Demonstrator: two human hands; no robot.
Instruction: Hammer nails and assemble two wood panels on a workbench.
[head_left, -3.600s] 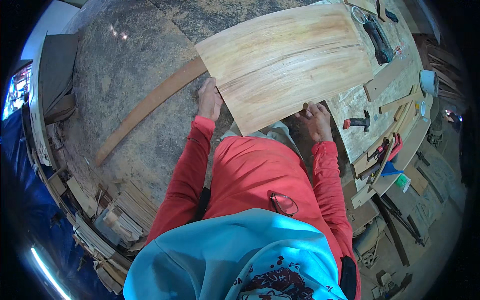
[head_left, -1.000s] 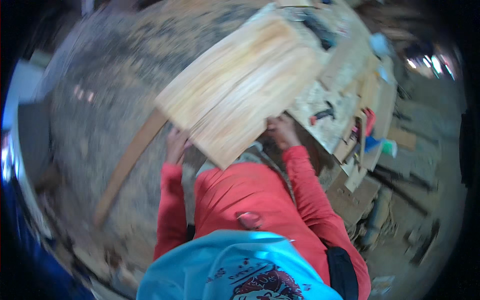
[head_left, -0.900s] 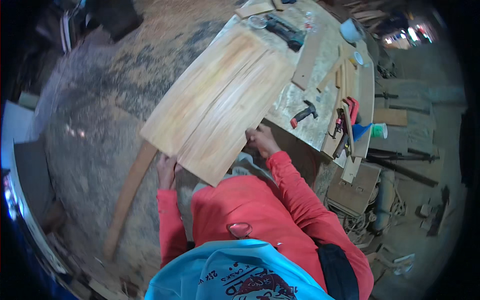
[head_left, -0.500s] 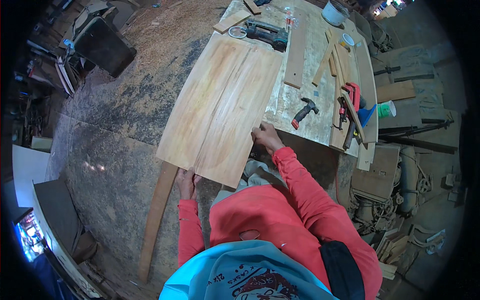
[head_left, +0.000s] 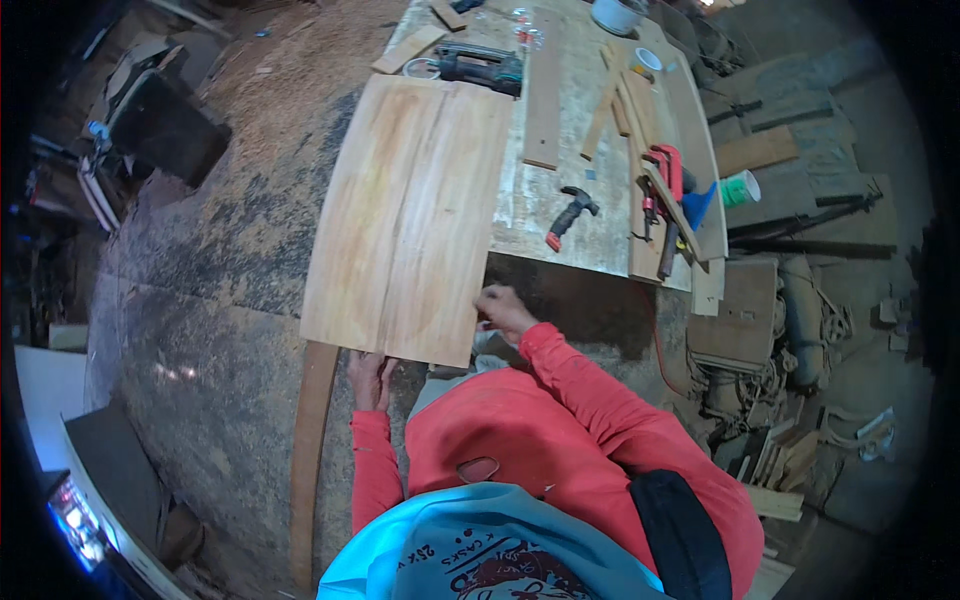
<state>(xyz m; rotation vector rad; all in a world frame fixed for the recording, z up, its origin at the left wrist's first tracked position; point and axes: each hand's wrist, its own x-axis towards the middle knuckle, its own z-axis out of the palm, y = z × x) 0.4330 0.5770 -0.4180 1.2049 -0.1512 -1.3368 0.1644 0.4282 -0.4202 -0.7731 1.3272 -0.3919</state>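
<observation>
Seemingly steadying a wide board [head_left: 405,220], laid across the left edge of the table [head_left: 530,200] and jutting past the near edge. Touching its near end with the left hand [head_left: 370,382], curled, with hidden fingertips; bending the right hand [head_left: 506,310] half closed at its right side — cannot tell about a firm hold in either. Likely calls for even support before any shift — minding the strip [head_left: 312,470] poking out beneath.

Ahead of the left fingers [head_left: 388,369], the wooden panel [head_left: 405,225] is blocking passage. Ahead-right of the right fingers [head_left: 491,298], open room is stretching toward the counter [head_left: 533,213], where a hammer [head_left: 572,217] is obstructing.
</observation>
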